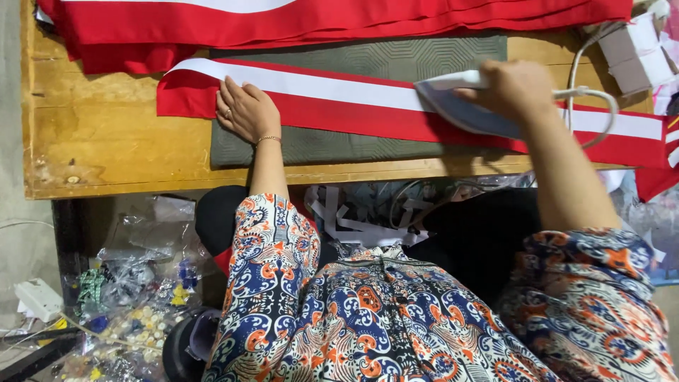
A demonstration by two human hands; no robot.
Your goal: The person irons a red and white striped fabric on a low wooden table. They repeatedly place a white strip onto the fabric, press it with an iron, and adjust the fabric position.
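While the right hand (513,88) is closed round the handle of the iron (463,106), the left hand (244,110) lies flat, fingers spread, on the strip (339,99) near its left end. Strip = long red cloth w/ a white band along the far edge, lying across a grey-green pad (318,145) on the wood table (99,134). Iron sits on the strip right of centre, nose pointing left twd the flat hand, hands well apart. Cord (590,99) loops off the iron's back end to the right, over the strip's far end.

Judgement on doing this pass well: keep the left palm pressing so the strip stays taut and straight btw hand and iron; a slack bit would get a crease pressed in. Run the iron along the length, not across, so the red/white seam stays flat. Strip's left end hangs past the pad onto bare wood, so prob. better to slide that part onto the pad before pressing it. Keep fingers clear of the nose as the gap closes. Watch the cord: it could drag on the pressed end or snag.

More red-and-white cloth (332,18) is piled at the table's far edge, just beyond the pad. Small boxes (636,53) at far right. Under the table, left: clear bags (134,283) of small bits, can't tell what.
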